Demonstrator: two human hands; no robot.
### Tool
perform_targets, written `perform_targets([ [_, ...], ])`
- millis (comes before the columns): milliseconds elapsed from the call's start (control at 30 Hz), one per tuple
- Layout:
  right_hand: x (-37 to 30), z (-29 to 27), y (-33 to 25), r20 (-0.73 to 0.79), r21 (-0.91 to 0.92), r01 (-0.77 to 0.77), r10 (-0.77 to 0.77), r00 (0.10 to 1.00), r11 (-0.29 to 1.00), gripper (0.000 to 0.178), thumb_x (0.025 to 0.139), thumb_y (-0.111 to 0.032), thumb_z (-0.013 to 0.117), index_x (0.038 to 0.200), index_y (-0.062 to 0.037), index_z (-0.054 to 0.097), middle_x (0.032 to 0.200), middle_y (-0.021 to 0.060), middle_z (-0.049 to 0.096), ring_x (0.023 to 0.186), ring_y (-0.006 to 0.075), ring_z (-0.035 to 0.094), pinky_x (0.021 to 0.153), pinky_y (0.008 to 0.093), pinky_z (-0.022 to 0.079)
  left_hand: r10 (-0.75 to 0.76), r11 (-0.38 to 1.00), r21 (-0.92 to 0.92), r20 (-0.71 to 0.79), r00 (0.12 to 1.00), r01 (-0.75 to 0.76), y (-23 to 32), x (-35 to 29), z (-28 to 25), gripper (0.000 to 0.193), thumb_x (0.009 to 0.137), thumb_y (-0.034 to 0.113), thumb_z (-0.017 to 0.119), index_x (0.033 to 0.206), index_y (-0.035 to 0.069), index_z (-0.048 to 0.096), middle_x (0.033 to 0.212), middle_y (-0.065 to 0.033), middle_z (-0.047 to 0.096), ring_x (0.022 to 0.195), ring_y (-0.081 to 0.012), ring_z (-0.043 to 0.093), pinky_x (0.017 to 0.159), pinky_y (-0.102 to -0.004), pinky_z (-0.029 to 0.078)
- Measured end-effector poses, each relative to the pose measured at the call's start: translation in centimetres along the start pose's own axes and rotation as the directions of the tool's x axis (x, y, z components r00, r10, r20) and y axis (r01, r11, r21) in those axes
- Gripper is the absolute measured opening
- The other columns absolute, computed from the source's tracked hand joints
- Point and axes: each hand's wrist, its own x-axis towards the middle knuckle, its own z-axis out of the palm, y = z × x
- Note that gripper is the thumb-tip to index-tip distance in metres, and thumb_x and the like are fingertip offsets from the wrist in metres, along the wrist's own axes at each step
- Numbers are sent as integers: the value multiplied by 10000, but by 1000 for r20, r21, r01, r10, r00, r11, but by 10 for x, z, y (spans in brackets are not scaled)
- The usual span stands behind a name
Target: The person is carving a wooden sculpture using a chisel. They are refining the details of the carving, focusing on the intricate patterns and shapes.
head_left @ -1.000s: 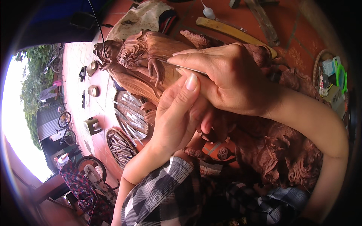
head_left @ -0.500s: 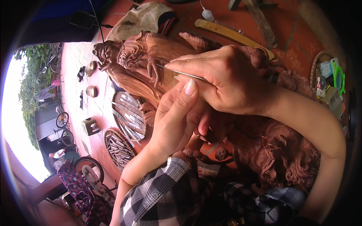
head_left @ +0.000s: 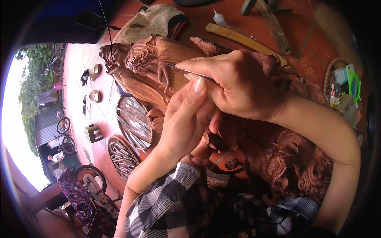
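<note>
Mid-frame, the slim metal tool [head_left: 194,71] in my right hand [head_left: 238,89] glints less; lower left, a distant white-topped person [head_left: 58,156] has shifted upward.

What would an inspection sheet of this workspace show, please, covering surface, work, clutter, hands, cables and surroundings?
Surface: red tiled floor, partly hidden by the work.
Job's things: carved wooden figure, lying with its head toward picture left; thin metal tool, tip at the figure, contact uncertain.
Clutter: flat metal tools and short rods at left; yellowish wooden bar and white bottle beyond.
Hands: right hand pinches the tool; left hand touches the right.
Cables: thin black cord at upper left; its connections cannot be told.
Surroundings: bicycle at far left, in a bright outdoor area.
</note>
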Motion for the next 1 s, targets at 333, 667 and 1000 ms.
perform_targets([
  [333,1,7,3,-53,72,55,-52,997,996,259,764,-66,632,1006,11,681,816,188,688,754,351,683,743,414,556,-24,994,-103,122,992,37,-4,-6,-15,316,1041,361,475,1024,48,513,677,6,448,561,-132,529,559,-255,473],
  [667,5,-9,-8,48,-37,63,-61,997,997,408,750,59,608,1155,33,645,1062,236,684,933,365,696,809,390,567,-2,994,-103,257,966,30,-7,1,-17,302,1032,385,490,1033,84,523,709,19,441,623,-147,566,574,-234,398],
  [1000,5,-8,-15,173,51,-160,149,974,986,365,829,-73,665,1172,51,651,1138,219,687,1062,333,682,903,376,535,109,992,-90,287,952,-87,-16,2,-23,344,1009,394,545,1031,51,533,670,18,499,598,-106,545,598,-234,437],
])
